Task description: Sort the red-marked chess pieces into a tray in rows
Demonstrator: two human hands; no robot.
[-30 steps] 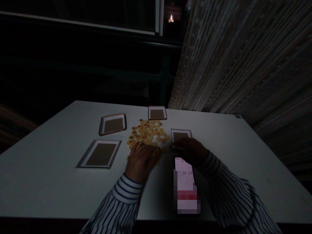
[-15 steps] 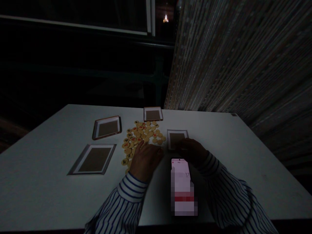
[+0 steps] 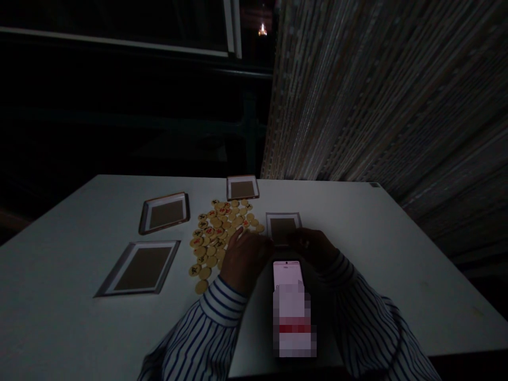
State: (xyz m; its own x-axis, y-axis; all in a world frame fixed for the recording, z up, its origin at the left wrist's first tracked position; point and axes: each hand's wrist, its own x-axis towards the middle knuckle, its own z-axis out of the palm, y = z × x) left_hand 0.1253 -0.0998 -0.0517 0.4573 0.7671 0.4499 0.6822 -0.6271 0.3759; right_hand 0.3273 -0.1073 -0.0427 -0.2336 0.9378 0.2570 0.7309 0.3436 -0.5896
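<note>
Round wooden xiangqi pieces (image 3: 216, 223), some marked with red or black characters, lie in a loose pile on the white table. My left hand (image 3: 246, 260) is over the right edge of this pile, its fingers bent towards the right; whatever its fingertips hold is hidden in the dark. Close by on the right, my right hand (image 3: 315, 246) is closed at the near right corner of a shallow tray (image 3: 283, 228). A small pale spot shows at its fingers, too dim to name. Below the hands lies a lit phone (image 3: 288, 272), its screen partly blurred.
Three more shallow, rimmed trays stand around the pile: one at the back (image 3: 242, 189), one at the far left (image 3: 165, 212) and one at the near left (image 3: 138, 267). A string curtain (image 3: 337, 90) hangs behind the table (image 3: 381, 254). The room is dim.
The view has shifted slightly, so the table things appear further left. My left hand has moved right relative to the pile, uncovering more pieces. My right hand stays near the tray's corner.
</note>
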